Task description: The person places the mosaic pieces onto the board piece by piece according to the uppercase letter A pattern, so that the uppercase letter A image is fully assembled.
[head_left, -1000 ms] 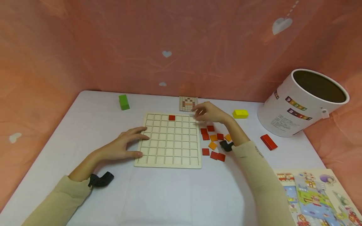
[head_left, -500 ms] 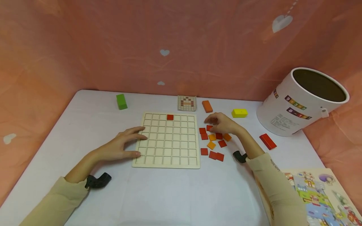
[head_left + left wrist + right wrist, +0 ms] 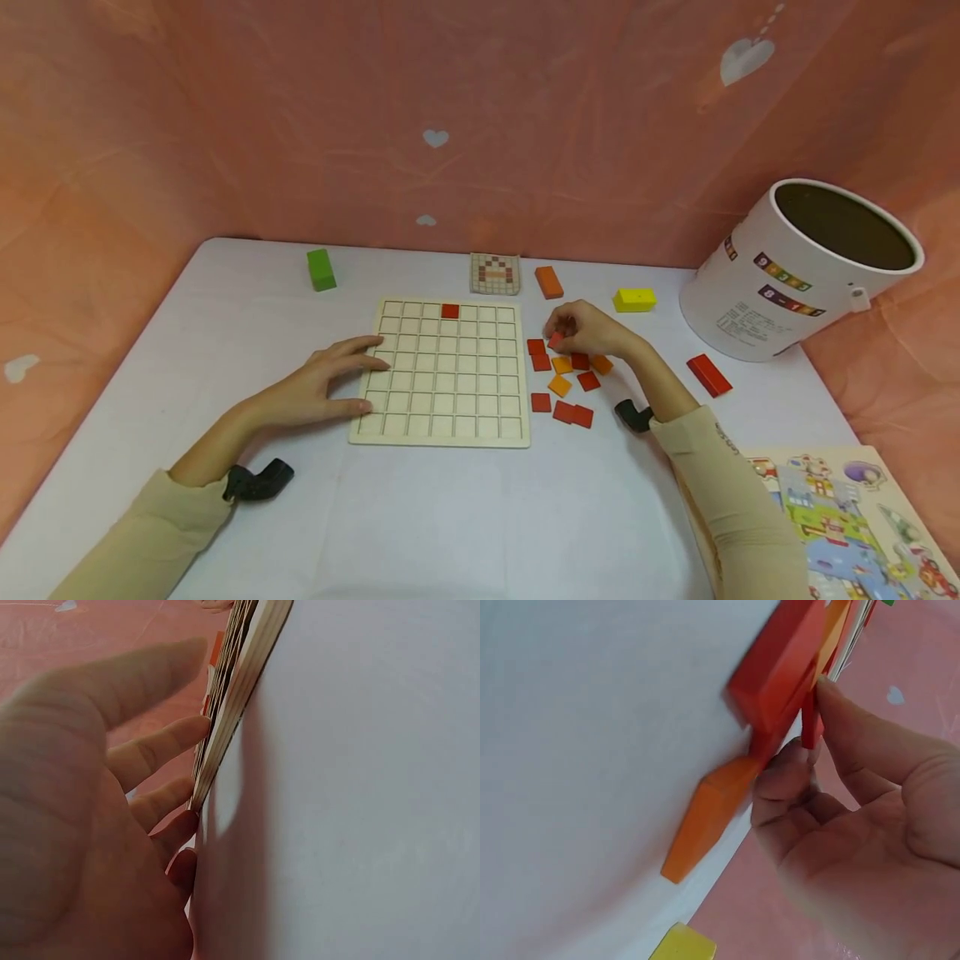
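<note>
A pale wooden grid board [image 3: 442, 379] lies on the white table, with one red square tile [image 3: 450, 311] in its top row. The left hand [image 3: 337, 379] rests at the board's left edge with fingers spread; the left wrist view shows its fingertips along the layered wooden edge [image 3: 244, 697]. To the right of the board, the right hand [image 3: 596, 329] pinches a red tile [image 3: 555, 340] between thumb and fingers. In the right wrist view that pinched tile [image 3: 811, 720] stands on edge. Several loose red tiles [image 3: 542, 402] and orange tiles [image 3: 559, 385] lie around it.
Behind the board lies a small pattern card [image 3: 495, 275]. An orange block [image 3: 549, 282], a yellow block [image 3: 634, 301], a red block [image 3: 708, 375] and a green block [image 3: 321, 270] stand about. A white bucket [image 3: 750, 308] and picture puzzle board [image 3: 900, 483] are at right.
The right hand has moved from beside the pattern card down and right to the loose tiles, and now pinches and lifts a red one. The left hand stays at the board's edge.
</note>
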A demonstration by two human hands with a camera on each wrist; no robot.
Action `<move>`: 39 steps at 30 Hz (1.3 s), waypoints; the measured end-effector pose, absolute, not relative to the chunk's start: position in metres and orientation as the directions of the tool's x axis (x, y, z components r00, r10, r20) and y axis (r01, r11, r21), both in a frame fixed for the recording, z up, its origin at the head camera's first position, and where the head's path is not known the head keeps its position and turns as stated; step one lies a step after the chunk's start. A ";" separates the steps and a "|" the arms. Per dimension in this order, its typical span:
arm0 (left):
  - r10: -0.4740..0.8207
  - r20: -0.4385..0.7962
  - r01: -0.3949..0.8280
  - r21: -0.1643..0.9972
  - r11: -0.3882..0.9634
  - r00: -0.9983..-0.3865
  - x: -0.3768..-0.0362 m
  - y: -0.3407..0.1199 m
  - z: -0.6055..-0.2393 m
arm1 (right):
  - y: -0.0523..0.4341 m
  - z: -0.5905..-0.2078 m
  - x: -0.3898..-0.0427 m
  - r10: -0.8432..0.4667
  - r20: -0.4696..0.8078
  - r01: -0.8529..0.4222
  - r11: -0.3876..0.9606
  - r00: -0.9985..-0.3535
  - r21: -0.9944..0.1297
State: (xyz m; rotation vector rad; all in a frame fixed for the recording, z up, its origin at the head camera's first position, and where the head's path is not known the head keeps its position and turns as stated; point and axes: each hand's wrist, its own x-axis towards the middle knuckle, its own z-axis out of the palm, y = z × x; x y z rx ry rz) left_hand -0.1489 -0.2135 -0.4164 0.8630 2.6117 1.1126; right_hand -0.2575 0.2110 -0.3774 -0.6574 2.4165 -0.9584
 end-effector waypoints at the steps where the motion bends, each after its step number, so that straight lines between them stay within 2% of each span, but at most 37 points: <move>1: 0.573 0.064 0.442 0.706 0.553 -0.817 -0.149 -0.214 -0.416 | 0.210 -0.377 -0.257 -0.582 -0.229 -0.270 0.644 -0.780 -0.716; 7: 0.570 0.048 0.424 0.719 0.550 -0.821 -0.151 -0.215 -0.418 | 0.189 -0.369 -0.262 -0.630 -0.133 -0.349 0.579 -0.765 -0.737; 13: 0.559 0.044 0.414 0.720 0.557 -0.828 -0.151 -0.215 -0.418 | 0.140 -0.359 -0.269 -0.719 -0.032 -0.430 0.449 -0.694 -0.783; 24: 0.560 0.087 0.441 0.719 0.538 -0.824 -0.150 -0.215 -0.417 | 0.061 -0.365 -0.282 -0.804 -0.015 -0.495 0.381 -0.594 -0.781; 32: 0.551 0.094 0.435 0.728 0.530 -0.829 -0.151 -0.214 -0.418 | 0.043 -0.370 -0.281 -0.770 -0.110 -0.455 0.479 -0.628 -0.751; 39: 0.534 0.082 0.419 0.722 0.550 -0.842 -0.150 -0.215 -0.417 | 0.039 -0.367 -0.278 -0.758 -0.128 -0.466 0.514 -0.639 -0.720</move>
